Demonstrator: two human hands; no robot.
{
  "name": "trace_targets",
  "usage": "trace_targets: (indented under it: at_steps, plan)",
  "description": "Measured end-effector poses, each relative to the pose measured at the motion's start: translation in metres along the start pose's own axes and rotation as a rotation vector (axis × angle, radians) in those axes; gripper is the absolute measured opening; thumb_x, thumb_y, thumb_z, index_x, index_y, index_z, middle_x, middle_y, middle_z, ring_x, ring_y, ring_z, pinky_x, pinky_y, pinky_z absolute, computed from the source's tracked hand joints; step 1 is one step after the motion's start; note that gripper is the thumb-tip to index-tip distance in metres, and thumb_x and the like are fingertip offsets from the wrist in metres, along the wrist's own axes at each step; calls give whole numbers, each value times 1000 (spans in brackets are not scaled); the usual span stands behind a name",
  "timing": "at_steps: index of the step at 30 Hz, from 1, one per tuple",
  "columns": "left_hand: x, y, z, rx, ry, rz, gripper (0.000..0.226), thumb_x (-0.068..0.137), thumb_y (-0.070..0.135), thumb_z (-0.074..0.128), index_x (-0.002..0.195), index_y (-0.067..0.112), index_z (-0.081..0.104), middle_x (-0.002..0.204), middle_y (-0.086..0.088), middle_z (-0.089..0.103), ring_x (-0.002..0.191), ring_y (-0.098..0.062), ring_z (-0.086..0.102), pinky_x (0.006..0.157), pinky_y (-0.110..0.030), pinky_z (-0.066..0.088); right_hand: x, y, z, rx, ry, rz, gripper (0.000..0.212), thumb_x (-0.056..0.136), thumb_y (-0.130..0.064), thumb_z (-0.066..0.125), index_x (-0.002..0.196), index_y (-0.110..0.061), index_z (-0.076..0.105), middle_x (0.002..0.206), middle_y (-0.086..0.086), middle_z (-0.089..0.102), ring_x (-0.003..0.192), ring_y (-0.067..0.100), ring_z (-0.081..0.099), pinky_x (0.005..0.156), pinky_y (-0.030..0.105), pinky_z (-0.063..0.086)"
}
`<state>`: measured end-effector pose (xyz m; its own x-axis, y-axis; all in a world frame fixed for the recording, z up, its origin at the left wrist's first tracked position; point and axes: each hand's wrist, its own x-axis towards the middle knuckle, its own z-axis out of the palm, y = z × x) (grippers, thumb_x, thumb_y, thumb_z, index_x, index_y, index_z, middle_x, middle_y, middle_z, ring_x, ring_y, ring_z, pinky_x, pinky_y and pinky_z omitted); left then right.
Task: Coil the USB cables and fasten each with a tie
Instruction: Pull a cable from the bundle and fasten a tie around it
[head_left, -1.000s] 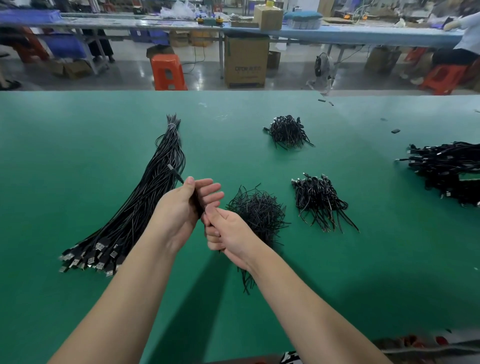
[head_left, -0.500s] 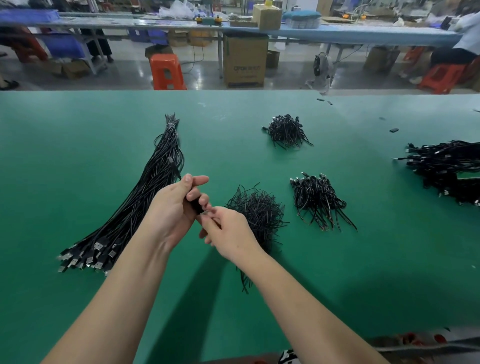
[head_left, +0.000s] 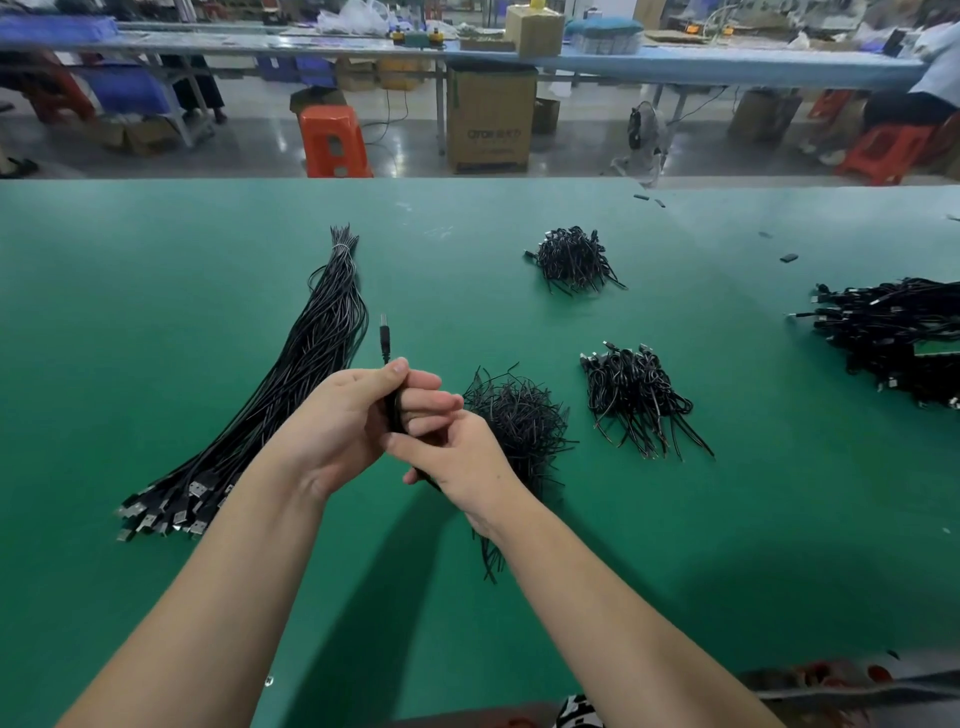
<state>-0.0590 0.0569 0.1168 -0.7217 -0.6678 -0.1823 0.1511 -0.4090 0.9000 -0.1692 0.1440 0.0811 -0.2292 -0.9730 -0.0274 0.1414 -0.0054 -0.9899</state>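
Green matte surface (head_left: 156, 312) fills your view. Your left hand (head_left: 337, 426) grips a coiled black cable (head_left: 387, 353), plug upward; your right hand (head_left: 457, 457) pinches at its lower end. Beside them lie ties (head_left: 519, 421), straight cables (head_left: 291, 395), and two bundled heaps (head_left: 574, 257) (head_left: 636, 397).

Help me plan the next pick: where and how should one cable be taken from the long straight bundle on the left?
Probably at the near end of the cable bundle, where the metal USB plugs fan out separately on the green table. Pinch one plug from above with the fingers and draw it toward you, along the cables' length; the far end is tied together.
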Motion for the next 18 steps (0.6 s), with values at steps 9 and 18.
trace_targets:
  at_steps: [9, 18]
  plan:
    - [-4, 2, 5, 82, 1, -79, 31, 87, 28, 59, 81, 3, 78, 97, -30, 72, 74, -29, 73, 62, -36, 60, 1, 3, -5, -37, 8, 56, 17, 80, -3, 77, 89, -14, 68, 62, -8, 43, 68, 10, 51, 61, 27, 57]
    - [-5, -6, 12, 883, 315, 67, 44, 105, 30, 46, 74, 17, 74, 64, -9, 66, 60, -13, 57, 60, -24, 47, 4, 4, -24, -701, 161, -200, 13, 81, -23, 74, 88, -25, 63, 73, -13, 58, 67, 4, 51, 63, 18, 41]
